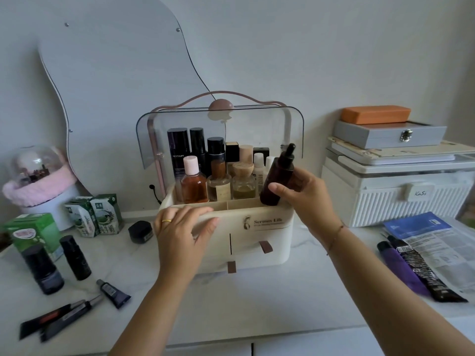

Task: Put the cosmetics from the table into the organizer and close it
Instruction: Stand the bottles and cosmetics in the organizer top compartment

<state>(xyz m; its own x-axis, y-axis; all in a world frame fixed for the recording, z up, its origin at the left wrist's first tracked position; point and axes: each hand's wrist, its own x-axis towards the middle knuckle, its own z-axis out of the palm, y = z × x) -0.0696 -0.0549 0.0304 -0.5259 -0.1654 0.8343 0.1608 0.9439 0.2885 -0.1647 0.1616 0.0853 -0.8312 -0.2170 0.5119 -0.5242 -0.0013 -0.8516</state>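
A cream organizer [259, 242] stands mid-table, its clear lid [180, 124] swung up, several bottles standing inside at the back. My right hand [303, 191] grips a dark brown dropper bottle [279, 178], tilted, its base in the organizer's front right compartment. My left hand [180, 227] rests on the organizer's front left rim, fingers spread, holding nothing. On the table to the left lie two dark bottles [46, 271], a black jar [140, 231], a small tube [113, 292] and slim black sticks [59, 317]. Purple and black tubes [408, 268] lie at the right.
A wavy mirror [115, 86] leans on the wall behind. Green cartons [95, 214] and a pink snow globe [36, 176] sit at the left. A white ribbed box [395, 194] with a grey case [385, 134] on top stands right. Papers [437, 240] lie at the right edge.
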